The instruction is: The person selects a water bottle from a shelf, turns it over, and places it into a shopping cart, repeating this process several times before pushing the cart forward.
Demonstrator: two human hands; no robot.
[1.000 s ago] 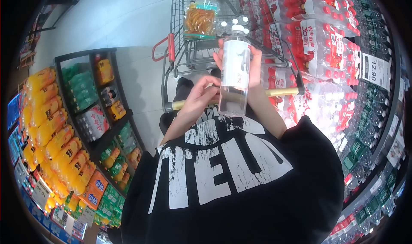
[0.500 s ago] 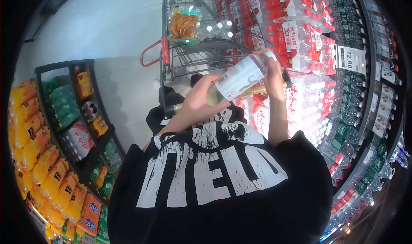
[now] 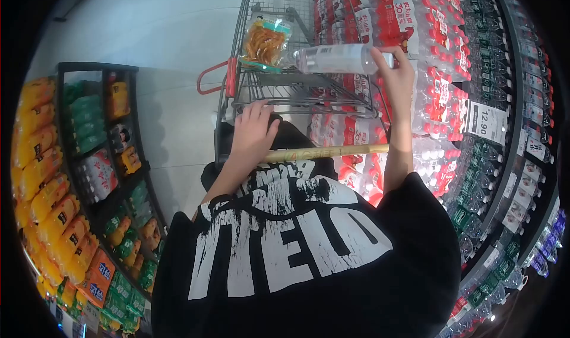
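Observation:
A clear plastic bottle with a pale label lies nearly level over the basket of the shopping cart. My right hand grips it around the neck, by the white cap. Nearer to me, my left hand holds nothing, its fingers stretched out and slightly apart. That hand is close to the left end of the cart's yellowish handle bar. Inside the cart, a clear bag of orange-brown snack food stands just left of the bottle. What lies directly behind the bottle is hidden.
Red-labelled water packs are stacked along the cart's right side. Beyond them curves a bottle shelf with a price card reading 12.90. On the left stands a dark shelf unit beside rows of orange drinks. Pale floor stretches ahead.
The bottle has moved forward from near my chest to over the cart, in my right hand. My left hand has let go of it and drawn back to the left.

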